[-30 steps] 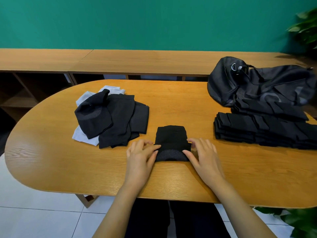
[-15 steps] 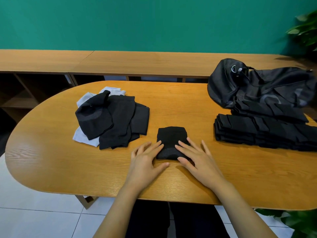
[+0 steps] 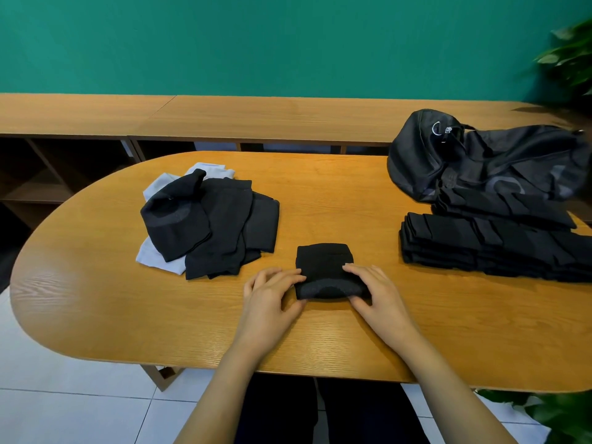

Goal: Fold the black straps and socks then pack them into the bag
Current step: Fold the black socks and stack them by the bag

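left hand (image 3: 272,296) and right hand (image 3: 374,293) sat at the two near corners of the folded sock (image 3: 323,267). each was clamped on it, fingers over the top, thumb at the near edge. the folded sock lay on the bench (image 3: 96,299), centre front, just ahead of the person. its near edge, showing a grey band, ran left to right between the two hands. its shape was close to square, a little deeper than wide.

bag (image 3: 487,161) lay slumped at the far right of the bench; its mouth could not be made out. stack of folded black pieces (image 3: 480,248) lay in front of the bag and against it, between the folded sock and the bag. heap of socks (image 3: 208,225), not yet folded, lay to the left, apart from the folded sock.

judgement: fold looked near done. the coming move would likely go right and away, toward stack and bag. right hand was the nearer one, so it suited the carry; left hand would let go first.
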`<state>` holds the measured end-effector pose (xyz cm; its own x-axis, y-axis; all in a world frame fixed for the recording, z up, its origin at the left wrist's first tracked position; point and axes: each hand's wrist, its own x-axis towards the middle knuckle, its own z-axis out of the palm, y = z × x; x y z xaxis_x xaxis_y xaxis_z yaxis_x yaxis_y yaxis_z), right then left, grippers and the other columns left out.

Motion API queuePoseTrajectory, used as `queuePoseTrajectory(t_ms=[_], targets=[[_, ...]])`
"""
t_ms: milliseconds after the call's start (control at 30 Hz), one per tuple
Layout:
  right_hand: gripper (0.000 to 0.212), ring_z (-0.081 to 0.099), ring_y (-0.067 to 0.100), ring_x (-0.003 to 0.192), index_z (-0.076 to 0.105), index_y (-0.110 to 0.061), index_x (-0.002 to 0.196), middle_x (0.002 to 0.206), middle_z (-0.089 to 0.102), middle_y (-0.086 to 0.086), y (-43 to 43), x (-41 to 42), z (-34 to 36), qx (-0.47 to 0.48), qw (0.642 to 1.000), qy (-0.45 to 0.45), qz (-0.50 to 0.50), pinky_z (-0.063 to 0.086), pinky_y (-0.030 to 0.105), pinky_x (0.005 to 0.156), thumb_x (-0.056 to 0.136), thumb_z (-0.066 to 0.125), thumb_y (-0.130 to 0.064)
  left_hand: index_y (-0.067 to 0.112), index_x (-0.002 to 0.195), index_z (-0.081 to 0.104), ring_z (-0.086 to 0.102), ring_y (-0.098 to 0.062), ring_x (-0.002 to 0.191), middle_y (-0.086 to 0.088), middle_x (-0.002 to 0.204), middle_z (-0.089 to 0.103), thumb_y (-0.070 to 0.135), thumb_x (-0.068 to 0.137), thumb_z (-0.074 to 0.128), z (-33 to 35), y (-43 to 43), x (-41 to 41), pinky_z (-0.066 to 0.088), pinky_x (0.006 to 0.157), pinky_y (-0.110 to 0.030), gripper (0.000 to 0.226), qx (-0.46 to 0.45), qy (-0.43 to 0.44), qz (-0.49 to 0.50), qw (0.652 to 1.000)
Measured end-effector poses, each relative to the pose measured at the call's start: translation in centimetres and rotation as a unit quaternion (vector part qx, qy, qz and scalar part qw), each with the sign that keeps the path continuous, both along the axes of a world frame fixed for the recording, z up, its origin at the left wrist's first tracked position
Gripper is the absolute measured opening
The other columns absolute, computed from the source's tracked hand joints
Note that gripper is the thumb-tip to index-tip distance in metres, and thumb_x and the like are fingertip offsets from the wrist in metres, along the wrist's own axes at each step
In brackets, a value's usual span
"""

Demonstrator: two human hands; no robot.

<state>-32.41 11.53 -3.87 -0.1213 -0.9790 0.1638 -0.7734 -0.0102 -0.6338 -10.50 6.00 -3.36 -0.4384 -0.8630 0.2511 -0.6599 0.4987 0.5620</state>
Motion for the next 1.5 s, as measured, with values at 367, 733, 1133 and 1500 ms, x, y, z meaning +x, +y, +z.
queuePoseTrajectory(t_ms=[367,733,1133,1500], targets=[[0.039,0.039,0.014,0.116,0.046,-0.047,0.131,0.106,0.051,-0.012,0.4,0.0,0.5,0.009,0.998,-0.01,-0.055,0.034,0.029,0.092,0.093,0.053,-0.046,0.031,0.111,0.061,0.036,-0.008,0.113,0.016,0.104,0.055,0.038,0.095,0.055,-0.2,0.2,0.1,0.026,0.099,-0.027,0.018,0.036,0.089,0.068,0.993],[0.041,0.055,0.007,0.079,0.049,-0.031,0.119,0.068,0.054,-0.009,0.3,0.1,0.5,-0.051,0.994,-0.03,-0.091,0.041,0.039,0.1,0.085,0.056,-0.053,0.039,0.121,0.056,0.054,0.0,0.086,0.016,0.077,0.059,0.036,0.092,0.06,-0.3,0.2,0.1,0.032,0.1,-0.03,0.03,-0.018,0.097,0.051,0.994],[0.058,0.019,0.022,0.148,0.031,-0.027,0.151,0.159,0.026,-0.002,0.8,3.4,1.8,-0.04,0.962,0.271,0.0,0.008,0.046,0.118,0.101,0.017,-0.053,0.04,0.136,0.053,0.031,-0.001,0.127,0.02,0.138,0.046,0.062,0.095,0.013,-0.5,0.1,-0.1,0.023,0.097,-0.027,0.061,-0.021,-0.033,0.014,0.999],[0.06,-0.021,0.005,0.146,0.003,-0.049,0.15,0.159,-0.006,-0.024,1.7,2.4,1.7,0.099,0.963,0.218,0.121,-0.012,0.048,0.12,0.093,0.0,-0.064,0.043,0.147,0.033,0.028,0.006,0.135,0.024,0.137,0.049,0.048,0.103,0.023,-0.8,-0.2,0.1,0.012,0.118,-0.037,0.045,0.068,0.042,-0.017,0.997]])
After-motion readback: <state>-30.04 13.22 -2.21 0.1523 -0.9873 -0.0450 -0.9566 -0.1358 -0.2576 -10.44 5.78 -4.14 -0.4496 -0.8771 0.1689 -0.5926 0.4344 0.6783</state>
